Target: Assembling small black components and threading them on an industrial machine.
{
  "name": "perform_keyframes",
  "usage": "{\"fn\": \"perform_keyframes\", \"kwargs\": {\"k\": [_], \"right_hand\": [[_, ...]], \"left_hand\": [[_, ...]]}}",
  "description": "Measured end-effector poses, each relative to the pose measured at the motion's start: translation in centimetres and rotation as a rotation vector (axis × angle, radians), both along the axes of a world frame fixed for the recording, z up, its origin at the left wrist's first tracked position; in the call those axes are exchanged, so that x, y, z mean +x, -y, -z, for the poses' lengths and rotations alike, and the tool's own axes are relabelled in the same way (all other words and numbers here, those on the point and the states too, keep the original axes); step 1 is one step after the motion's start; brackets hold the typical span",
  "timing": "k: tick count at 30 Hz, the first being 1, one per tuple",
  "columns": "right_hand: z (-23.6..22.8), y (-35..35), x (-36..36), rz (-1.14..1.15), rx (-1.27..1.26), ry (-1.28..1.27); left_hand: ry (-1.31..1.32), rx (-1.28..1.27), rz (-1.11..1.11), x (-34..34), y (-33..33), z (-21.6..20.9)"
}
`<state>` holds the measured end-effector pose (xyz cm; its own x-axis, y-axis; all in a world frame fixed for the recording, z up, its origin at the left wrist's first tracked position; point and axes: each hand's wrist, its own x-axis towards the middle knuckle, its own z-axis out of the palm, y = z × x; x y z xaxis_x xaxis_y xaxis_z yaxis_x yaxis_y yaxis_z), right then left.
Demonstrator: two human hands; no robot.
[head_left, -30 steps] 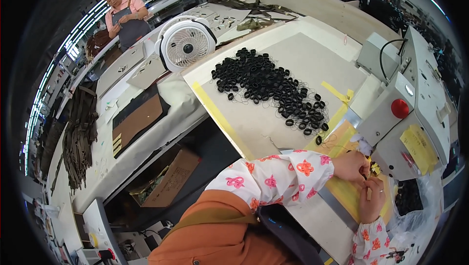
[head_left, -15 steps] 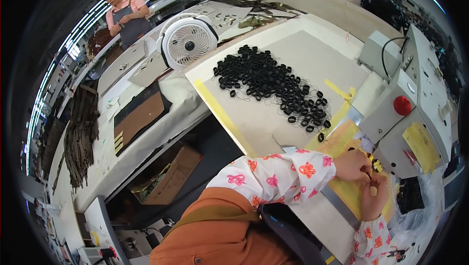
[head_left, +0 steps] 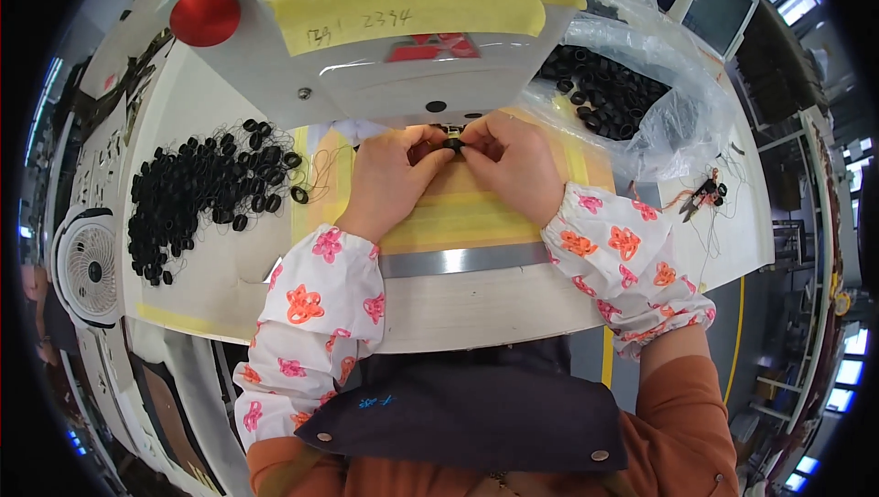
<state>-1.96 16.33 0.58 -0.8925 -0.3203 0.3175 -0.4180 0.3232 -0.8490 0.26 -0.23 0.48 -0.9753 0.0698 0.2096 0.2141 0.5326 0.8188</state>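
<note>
Bright, even overhead light; sharp centre; fisheye bending, dark rim

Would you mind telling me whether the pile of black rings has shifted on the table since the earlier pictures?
No. The pile of black rings lies beside the same yellow tape as before; only the camera turned.

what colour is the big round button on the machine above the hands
Red. The round button sits on the white machine, clearest in the head view, upper left.

Left hand [head_left: 389,181] and right hand [head_left: 513,167] pinch small black elastic loop [head_left: 452,144] under white sewing machine head [head_left: 403,30]; heap of black loops [head_left: 197,190] at 9 o'clock.
</note>
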Motion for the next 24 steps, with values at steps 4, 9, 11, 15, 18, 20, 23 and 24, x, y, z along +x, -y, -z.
{"fn": "perform_keyframes", "kwargs": {"k": [4,9,11,15,18,20,23,24], "right_hand": [[0.4,0.0,-0.4,0.054,0.016,-0.124],[-0.2,0.4,-0.6,0.078,0.037,-0.107],[-0.3,0.4,-0.7,0.091,0.064,-0.121],[-0.2,0.2,-1.0,0.076,0.106,-0.084],[-0.2,0.2,-1.1,0.07,0.095,-0.104],[0.0,0.2,-1.2,0.064,0.086,-0.106],[0.1,0.2,-1.1,0.062,0.11,-0.168],[0.1,0.2,-1.1,0.058,0.104,-0.172]], "left_hand": [[0.106,-0.123,-0.074,-0.3,-0.5,-0.3],[0.152,-0.115,-0.122,-0.6,-0.3,-0.3],[0.167,-0.099,-0.124,-0.7,-0.1,-0.2],[0.191,-0.051,-0.114,-1.1,0.1,-0.2],[0.178,-0.003,-0.083,-1.2,0.3,-0.2],[0.158,0.004,-0.063,-1.4,0.4,0.3],[0.104,0.022,-0.031,-1.5,0.7,1.0],[0.077,0.008,-0.053,-1.5,0.5,1.1]]}}
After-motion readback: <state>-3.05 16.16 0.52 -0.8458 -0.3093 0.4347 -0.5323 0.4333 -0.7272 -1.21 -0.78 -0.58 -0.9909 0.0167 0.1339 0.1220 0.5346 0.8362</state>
